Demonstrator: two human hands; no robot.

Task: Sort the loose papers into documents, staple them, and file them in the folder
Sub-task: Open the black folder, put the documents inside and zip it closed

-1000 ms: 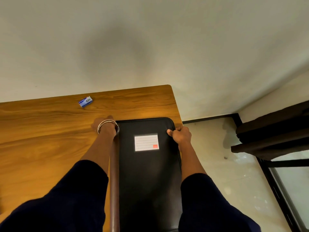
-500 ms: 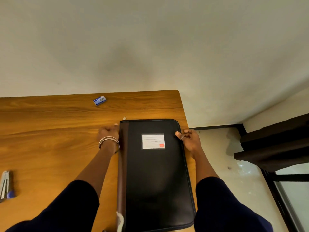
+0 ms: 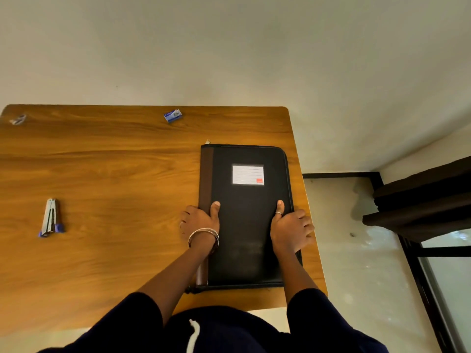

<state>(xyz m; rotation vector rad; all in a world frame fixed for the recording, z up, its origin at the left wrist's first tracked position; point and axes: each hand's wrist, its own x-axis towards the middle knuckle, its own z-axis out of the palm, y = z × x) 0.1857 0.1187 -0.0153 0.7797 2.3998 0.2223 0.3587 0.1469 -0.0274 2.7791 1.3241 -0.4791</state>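
Gripping the two long sides of a closed black folder (image 3: 246,215), both hands sit about halfway down its length. The left hand (image 3: 200,221) holds the spine side: its thumb lies flat on the cover beside the brown spine strip, while the fingers curl down over the edge toward the table. Two thin metal bangles (image 3: 204,235) circle that wrist. The right hand (image 3: 291,228) mirrors it on the zip side, with a ringed thumb laid on the cover and the fingers wrapped round the outer edge; whether those fingertips reach under the folder cannot be seen.

Between the hands, the folder lies flat on the wooden table (image 3: 114,174), lengthwise away from the person and close to the table's right edge. A white lined label (image 3: 247,175) with a small red mark sits on the cover beyond the thumbs. At the folder's far left corner a small zip pull (image 3: 208,141) pokes out.

Well to the left of the left hand a stapler (image 3: 49,217) lies on the table, its blue base nearest the person. Near the table's far edge lies a small blue staple box (image 3: 172,115), and at the far left corner a small metallic object (image 3: 17,120), too blurred to identify. Dark sleeves cover both upper arms.
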